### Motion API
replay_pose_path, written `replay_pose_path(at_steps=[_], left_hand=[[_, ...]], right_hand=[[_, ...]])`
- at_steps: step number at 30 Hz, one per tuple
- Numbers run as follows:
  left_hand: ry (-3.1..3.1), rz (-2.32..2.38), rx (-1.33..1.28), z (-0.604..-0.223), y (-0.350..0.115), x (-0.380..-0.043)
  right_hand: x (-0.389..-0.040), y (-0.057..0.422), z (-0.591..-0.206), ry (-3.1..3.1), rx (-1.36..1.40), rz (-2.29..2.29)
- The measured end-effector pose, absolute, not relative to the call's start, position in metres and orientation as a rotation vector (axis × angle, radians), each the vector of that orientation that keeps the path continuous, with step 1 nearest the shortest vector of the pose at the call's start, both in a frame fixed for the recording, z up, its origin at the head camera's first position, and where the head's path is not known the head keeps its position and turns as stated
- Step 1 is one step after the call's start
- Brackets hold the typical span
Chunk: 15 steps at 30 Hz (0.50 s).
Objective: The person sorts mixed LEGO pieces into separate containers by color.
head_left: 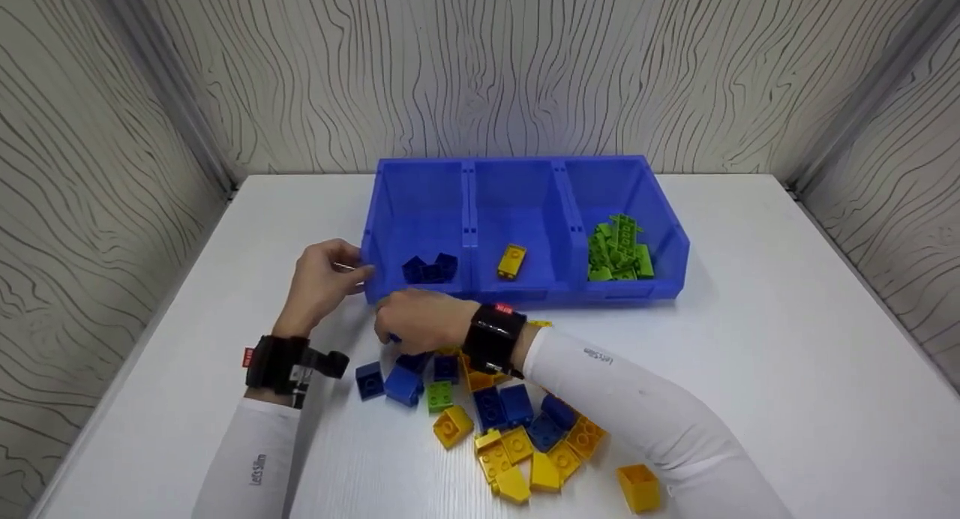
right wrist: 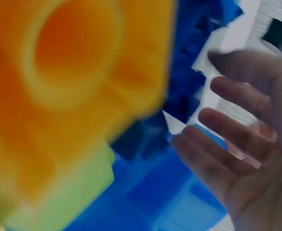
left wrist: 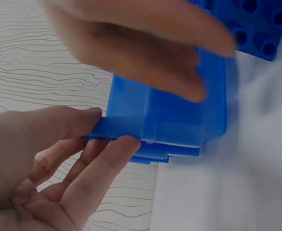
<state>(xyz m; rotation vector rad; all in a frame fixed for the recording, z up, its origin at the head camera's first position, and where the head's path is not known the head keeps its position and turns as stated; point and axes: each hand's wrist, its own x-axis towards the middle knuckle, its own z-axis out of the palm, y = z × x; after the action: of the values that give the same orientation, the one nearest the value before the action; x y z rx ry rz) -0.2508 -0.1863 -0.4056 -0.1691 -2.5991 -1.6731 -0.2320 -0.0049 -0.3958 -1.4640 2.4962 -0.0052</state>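
Steadying the bin (head_left: 525, 290) with my left hand (head_left: 322, 283), I pinch its near left corner between thumb and fingers, as the left wrist view shows. My right hand (head_left: 424, 320) hangs low over the brick pile (head_left: 495, 418) just in front of the bin; its fingers (right wrist: 237, 139) look spread and relaxed in the wrist view, holding nothing I can see. A blue brick (head_left: 405, 384) lies just below that hand, another (head_left: 369, 379) beside it. To do this well, I judge I should keep the bin still and close on one blue brick cleanly without dragging its neighbours. Blue bricks (head_left: 431, 268) already sit in the left compartment, near my left fingers.
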Motion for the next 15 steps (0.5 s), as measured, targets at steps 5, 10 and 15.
replay_pose_path(at_steps=[5,10,15], left_hand=[[-2.621,-1.661,-0.163,-0.404,-0.186,-0.25],[-2.63,-1.66,-0.139,-0.404,-0.187,-0.25],[-2.638,-1.652,-0.115,-0.404,-0.187,-0.25]], right_hand=[[-0.233,-0.002,-0.391,2.491,-1.474,-0.155],[-0.238,0.01,-0.37,2.504,-1.502,-0.285],[-0.248,0.021,-0.351,2.581,-1.483,-0.376]])
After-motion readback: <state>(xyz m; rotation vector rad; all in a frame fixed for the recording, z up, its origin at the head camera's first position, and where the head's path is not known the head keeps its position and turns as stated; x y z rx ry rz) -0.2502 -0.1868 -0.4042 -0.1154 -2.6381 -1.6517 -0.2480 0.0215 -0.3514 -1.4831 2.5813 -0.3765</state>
